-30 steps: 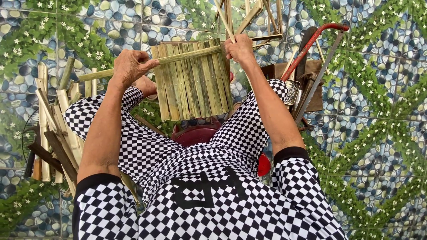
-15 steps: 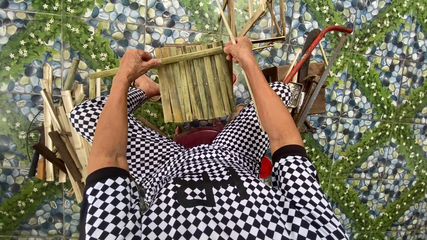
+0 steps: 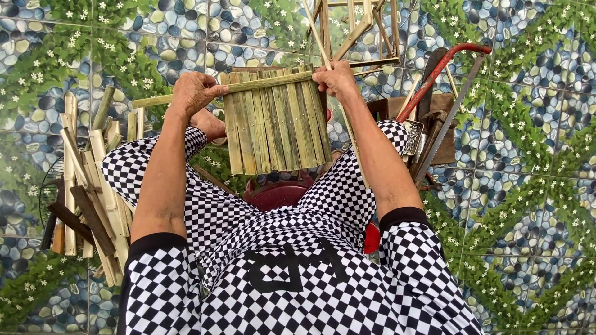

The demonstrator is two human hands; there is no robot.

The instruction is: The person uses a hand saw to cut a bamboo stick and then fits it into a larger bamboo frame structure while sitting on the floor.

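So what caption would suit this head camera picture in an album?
Seated person's left hand and right hand grip a bamboo slat panel above checkered knees, a red-framed saw nearby.

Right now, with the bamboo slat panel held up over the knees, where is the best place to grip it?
Probably the top crossbar, taken at its two ends from either side. The bamboo slat panel hangs from that bar, with the slats' lower ends free, so the bar carries the whole. The left hand and right hand already grip there.
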